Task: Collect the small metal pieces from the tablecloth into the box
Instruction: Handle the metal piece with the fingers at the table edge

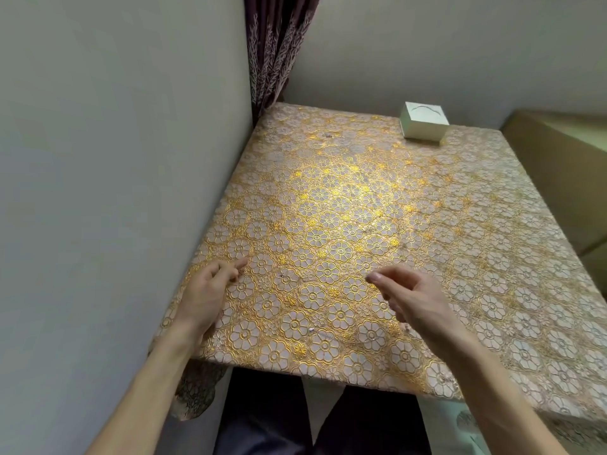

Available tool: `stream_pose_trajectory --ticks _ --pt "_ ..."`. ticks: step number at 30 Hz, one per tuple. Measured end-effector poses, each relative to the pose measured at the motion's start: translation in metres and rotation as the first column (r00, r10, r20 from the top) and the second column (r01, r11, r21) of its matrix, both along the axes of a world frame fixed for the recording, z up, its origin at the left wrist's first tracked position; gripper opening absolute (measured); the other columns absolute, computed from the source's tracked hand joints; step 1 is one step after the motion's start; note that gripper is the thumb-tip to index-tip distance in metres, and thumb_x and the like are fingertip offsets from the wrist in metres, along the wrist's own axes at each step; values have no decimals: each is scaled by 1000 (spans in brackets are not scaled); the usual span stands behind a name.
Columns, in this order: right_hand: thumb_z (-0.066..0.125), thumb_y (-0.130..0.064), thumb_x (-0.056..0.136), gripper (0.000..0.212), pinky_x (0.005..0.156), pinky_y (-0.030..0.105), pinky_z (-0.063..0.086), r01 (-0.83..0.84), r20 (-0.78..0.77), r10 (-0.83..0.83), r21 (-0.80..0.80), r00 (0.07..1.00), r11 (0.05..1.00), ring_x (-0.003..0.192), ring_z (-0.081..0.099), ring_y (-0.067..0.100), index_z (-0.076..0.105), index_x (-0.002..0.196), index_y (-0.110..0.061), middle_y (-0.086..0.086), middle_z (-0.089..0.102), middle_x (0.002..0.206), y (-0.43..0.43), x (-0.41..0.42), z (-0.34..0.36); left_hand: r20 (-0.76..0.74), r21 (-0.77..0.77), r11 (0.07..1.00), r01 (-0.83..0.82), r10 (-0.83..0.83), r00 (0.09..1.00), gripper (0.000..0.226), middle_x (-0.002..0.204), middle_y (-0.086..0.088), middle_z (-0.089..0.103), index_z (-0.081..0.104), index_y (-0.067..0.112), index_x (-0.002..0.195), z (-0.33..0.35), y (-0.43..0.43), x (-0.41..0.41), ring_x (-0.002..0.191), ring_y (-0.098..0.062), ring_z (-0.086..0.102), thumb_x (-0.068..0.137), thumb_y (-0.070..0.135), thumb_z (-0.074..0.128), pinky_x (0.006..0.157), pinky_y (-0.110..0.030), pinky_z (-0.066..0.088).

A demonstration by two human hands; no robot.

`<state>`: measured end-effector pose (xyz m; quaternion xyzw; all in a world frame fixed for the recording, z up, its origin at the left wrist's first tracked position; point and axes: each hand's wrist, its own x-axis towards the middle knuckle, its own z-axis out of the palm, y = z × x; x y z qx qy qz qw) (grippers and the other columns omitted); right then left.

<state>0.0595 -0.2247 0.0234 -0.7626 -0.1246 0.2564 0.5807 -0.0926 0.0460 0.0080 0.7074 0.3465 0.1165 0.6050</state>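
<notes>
Two hands: we hold them apart over the near part of the table, one to each side of us.
Left hand (pixel 203 297): it is low beside the wall, with the forefinger stretched forward onto the cloth. The other fingers are loosely curled and hold nothing.
Right hand (pixel 415 295): it hovers above the cloth and points left, with thumb and forefinger tips drawn close. Whether a piece sits between them we cannot tell.
Metal pieces (pixel 282 276): these are tiny dark specks lying on the cloth. One lies between our hands, another (pixel 311 330) nearer the front edge, and a third (pixel 327 135) far back.
Tablecloth (pixel 345 198): it has a gold flower pattern, covers the whole tabletop and hangs over the front left corner.
Box (pixel 423 124): it is white and stands at the far edge of the table against the back wall, well apart from both hands.
Wall (pixel 115 159): it is pale grey and runs along the table's left side.
Curtain (pixel 279 44): it is dark purple and hangs in the back corner.
Carton (pixel 558 165): it is brown and stands just beside the table on the right.
Trousers (pixel 262 415): they are dark and show below the front edge.
</notes>
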Motion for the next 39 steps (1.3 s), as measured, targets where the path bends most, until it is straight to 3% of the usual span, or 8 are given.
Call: stream_pose_trajectory --ticks 4,7,11,14,22,28,34,39 --pt "68 -32 93 13 61 16 47 -3 79 13 -131 997 991 64 57 -1 74 90 -21 -7 66 75 -4 -14 -21 35 -13 1000 -19 20 999 24 127 4 70 62 3 89 2 4 5 56 -31 42 103 18 49 59 -45 53" --pt "67 -38 94 13 63 22 48 36 263 44 -291 964 956 67 58 -3 73 87 -28 -8 69 76 -8 -23 -34 9 32 999 -19 18 1000 24 111 2 74 64 11 83 2 9 14 79 -15 64 103 17 52 81 -51 52" --pt "65 -37 96 12 55 12 41 66 349 54 -322 936 944 62 56 -8 72 90 -29 -11 65 71 -6 -28 -32 -95 260 966 -11 37 995 22 69 7 62 66 16 83 -4 14 19 59 -9 54 100 28 59 57 -26 39" --pt "66 -35 95 11 55 10 42 73 349 40 -306 936 949 63 57 -9 73 91 -27 -12 65 70 -5 -28 -29 -167 442 896 53 24 986 19 89 8 64 67 23 84 -9 13 16 82 -12 61 97 35 61 73 -30 45" --pt "66 -21 94 13 51 18 38 91 -173 -74 90 982 992 58 47 8 76 96 -14 -4 61 72 -6 -33 -19 -220 736 657 161 9 975 31 131 -1 54 63 22 123 -10 -19 1 126 -21 46 93 31 63 103 -35 37" --pt "67 -21 83 25 49 16 39 165 -434 -33 271 901 948 55 46 6 71 102 -4 -3 57 70 -1 -32 -3 -121 458 751 476 -478 870 27 120 17 58 67 31 116 -12 -121 6 100 3 49 89 32 70 93 -16 40" --pt "65 -19 80 25 43 16 42 279 -552 -49 342 832 897 49 41 4 68 101 -5 -3 51 67 -3 -28 4 -126 328 733 596 -591 797 29 126 17 58 72 28 115 -27 -163 39 107 -2 54 88 39 71 90 -20 43" --pt "70 -21 79 31 46 15 42 352 -585 -105 328 804 876 53 46 4 69 106 -6 -4 55 70 -13 -24 -1 -98 268 781 565 -561 822 13 72 27 65 76 29 91 -21 -158 33 63 9 54 93 38 67 61 -10 36"
